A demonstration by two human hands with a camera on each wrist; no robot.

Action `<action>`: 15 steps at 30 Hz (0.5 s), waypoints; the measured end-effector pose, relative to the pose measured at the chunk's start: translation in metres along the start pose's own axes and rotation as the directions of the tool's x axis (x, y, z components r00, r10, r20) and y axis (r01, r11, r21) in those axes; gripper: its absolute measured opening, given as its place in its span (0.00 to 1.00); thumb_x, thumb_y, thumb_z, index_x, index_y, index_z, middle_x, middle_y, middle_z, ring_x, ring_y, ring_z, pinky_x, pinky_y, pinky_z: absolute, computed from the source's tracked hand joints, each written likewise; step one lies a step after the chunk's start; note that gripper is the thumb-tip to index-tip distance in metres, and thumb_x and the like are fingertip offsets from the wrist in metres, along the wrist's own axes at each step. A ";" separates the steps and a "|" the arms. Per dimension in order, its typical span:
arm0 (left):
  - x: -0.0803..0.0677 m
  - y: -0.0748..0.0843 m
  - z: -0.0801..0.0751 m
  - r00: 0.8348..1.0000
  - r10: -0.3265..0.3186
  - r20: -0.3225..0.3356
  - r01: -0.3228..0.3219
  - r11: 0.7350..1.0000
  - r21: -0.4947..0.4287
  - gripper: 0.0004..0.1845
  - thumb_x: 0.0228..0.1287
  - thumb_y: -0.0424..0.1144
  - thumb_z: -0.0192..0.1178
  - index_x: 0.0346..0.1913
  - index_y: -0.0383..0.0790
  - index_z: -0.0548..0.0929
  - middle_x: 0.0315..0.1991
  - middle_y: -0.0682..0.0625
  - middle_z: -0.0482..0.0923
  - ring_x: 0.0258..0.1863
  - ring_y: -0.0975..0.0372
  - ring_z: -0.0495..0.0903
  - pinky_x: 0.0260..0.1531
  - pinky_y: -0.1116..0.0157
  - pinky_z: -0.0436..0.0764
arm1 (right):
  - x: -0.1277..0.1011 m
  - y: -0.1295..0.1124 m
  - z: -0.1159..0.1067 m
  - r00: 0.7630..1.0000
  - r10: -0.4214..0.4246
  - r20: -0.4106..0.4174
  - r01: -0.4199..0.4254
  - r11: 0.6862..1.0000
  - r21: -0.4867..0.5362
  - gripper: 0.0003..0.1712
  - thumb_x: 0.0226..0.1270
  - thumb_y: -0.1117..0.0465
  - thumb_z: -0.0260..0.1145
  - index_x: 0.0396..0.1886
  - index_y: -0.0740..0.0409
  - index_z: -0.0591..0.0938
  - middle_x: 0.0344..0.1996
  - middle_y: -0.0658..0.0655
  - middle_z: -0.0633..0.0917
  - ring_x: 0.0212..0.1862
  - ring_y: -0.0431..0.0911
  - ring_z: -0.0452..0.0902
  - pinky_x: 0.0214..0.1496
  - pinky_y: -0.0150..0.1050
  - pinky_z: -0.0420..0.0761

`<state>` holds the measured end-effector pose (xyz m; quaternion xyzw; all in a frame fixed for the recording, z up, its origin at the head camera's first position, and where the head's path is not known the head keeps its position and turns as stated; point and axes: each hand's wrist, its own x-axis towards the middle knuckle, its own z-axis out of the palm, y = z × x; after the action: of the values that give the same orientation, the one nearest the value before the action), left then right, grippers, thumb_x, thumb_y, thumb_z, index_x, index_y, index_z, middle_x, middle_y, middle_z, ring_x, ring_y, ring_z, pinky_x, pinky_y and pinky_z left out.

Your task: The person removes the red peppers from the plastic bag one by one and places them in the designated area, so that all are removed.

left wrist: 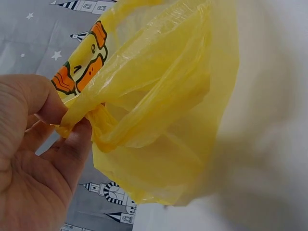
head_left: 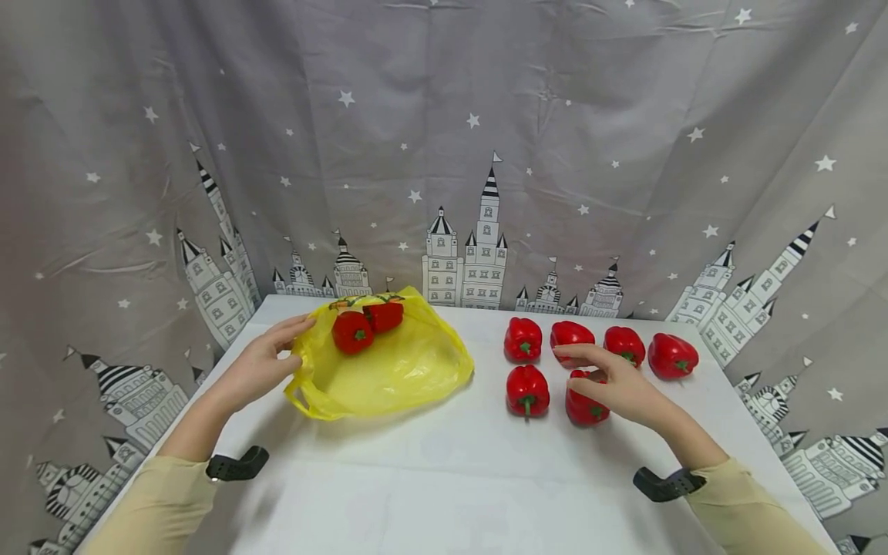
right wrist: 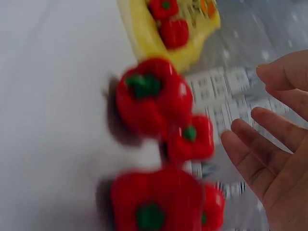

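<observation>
The left hand (head_left: pixel 260 364) pinches the rim of a yellow plastic bag (head_left: pixel 388 362) between thumb and fingers; the left wrist view shows the film gathered in that pinch, beside an orange print on the bag. The bag lies open on the white table (head_left: pixel 444 478), on its left half, and 2 red peppers sit inside it near the far edge: a round one (head_left: pixel 352 332) and a blockier one (head_left: pixel 384 315) touching it. The right hand (head_left: pixel 617 383) is spread with relaxed, straight fingers and grips nothing; it hovers over the front right pepper (head_left: pixel 585 406), partly covering it, though whether the palm touches it cannot be told. Just left of that one stands another pepper (head_left: pixel 527 391). Behind them 4 more stand in a row: the leftmost (head_left: pixel 523 339), the second (head_left: pixel 572 334), the third (head_left: pixel 624 344), and the rightmost (head_left: pixel 671 355). A grey curtain (head_left: pixel 444 154) printed with castles and stars hangs behind the table.
</observation>
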<state>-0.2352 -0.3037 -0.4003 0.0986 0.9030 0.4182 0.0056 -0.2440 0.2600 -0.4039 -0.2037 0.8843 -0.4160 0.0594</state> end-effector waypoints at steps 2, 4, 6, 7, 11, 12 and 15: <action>0.002 0.002 0.000 1.000 -0.001 -0.001 0.001 1.000 -0.005 0.35 0.70 0.34 0.56 0.79 0.39 0.62 0.80 0.43 0.54 0.67 0.42 0.65 0.63 0.36 0.69 | 0.008 -0.010 0.010 0.999 -0.044 0.031 0.045 0.999 -0.011 0.33 0.64 0.57 0.73 0.70 0.44 0.77 0.61 0.54 0.81 0.61 0.55 0.76 0.54 0.48 0.83; 0.004 0.003 -0.001 1.000 -0.006 -0.003 0.006 1.000 -0.011 0.35 0.70 0.33 0.56 0.79 0.40 0.62 0.80 0.43 0.54 0.67 0.42 0.65 0.64 0.36 0.69 | 0.016 -0.019 0.019 0.995 -0.080 0.062 0.082 0.996 -0.020 0.34 0.64 0.57 0.73 0.70 0.43 0.77 0.61 0.50 0.81 0.62 0.54 0.76 0.57 0.50 0.81; 0.006 0.005 -0.001 1.000 -0.009 -0.004 0.009 1.000 -0.020 0.36 0.69 0.32 0.55 0.80 0.40 0.62 0.80 0.43 0.53 0.68 0.42 0.64 0.64 0.36 0.68 | 0.023 -0.028 0.027 0.992 -0.095 0.087 0.097 0.995 -0.018 0.34 0.63 0.56 0.74 0.70 0.42 0.77 0.62 0.48 0.80 0.63 0.54 0.76 0.58 0.51 0.81; 0.006 0.005 -0.001 1.000 -0.011 -0.003 0.011 1.000 -0.024 0.36 0.69 0.32 0.55 0.80 0.40 0.62 0.80 0.43 0.53 0.68 0.41 0.64 0.64 0.36 0.68 | 0.027 -0.032 0.031 0.990 -0.096 0.100 0.098 0.995 -0.015 0.34 0.63 0.55 0.75 0.70 0.41 0.77 0.62 0.47 0.80 0.63 0.54 0.75 0.58 0.51 0.81; 0.008 0.006 -0.001 1.000 -0.022 -0.007 0.022 0.999 -0.027 0.37 0.68 0.31 0.55 0.80 0.41 0.61 0.81 0.44 0.52 0.69 0.40 0.63 0.65 0.36 0.67 | 0.040 -0.044 0.046 0.985 -0.088 0.150 0.087 0.996 0.018 0.33 0.64 0.52 0.74 0.69 0.37 0.77 0.62 0.46 0.80 0.64 0.53 0.75 0.56 0.46 0.83; 0.008 0.006 -0.001 1.000 -0.025 -0.008 0.024 0.999 -0.026 0.37 0.68 0.31 0.55 0.80 0.41 0.61 0.81 0.44 0.52 0.69 0.40 0.63 0.65 0.36 0.67 | 0.043 -0.046 0.049 0.983 -0.087 0.161 0.083 0.996 0.028 0.32 0.64 0.52 0.73 0.69 0.36 0.77 0.63 0.46 0.79 0.64 0.53 0.75 0.55 0.45 0.84; 0.008 0.006 -0.001 1.000 -0.023 -0.012 0.022 0.999 -0.026 0.37 0.68 0.31 0.55 0.80 0.42 0.61 0.81 0.45 0.53 0.69 0.40 0.64 0.66 0.37 0.67 | 0.053 -0.054 0.059 0.978 -0.089 0.190 0.083 0.996 0.042 0.32 0.66 0.53 0.72 0.69 0.35 0.76 0.65 0.46 0.77 0.63 0.52 0.76 0.53 0.45 0.85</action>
<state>-0.2420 -0.2989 -0.3943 0.0858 0.8986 0.4302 0.0061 -0.2592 0.1659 -0.3977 -0.2799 0.8576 -0.4114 0.1298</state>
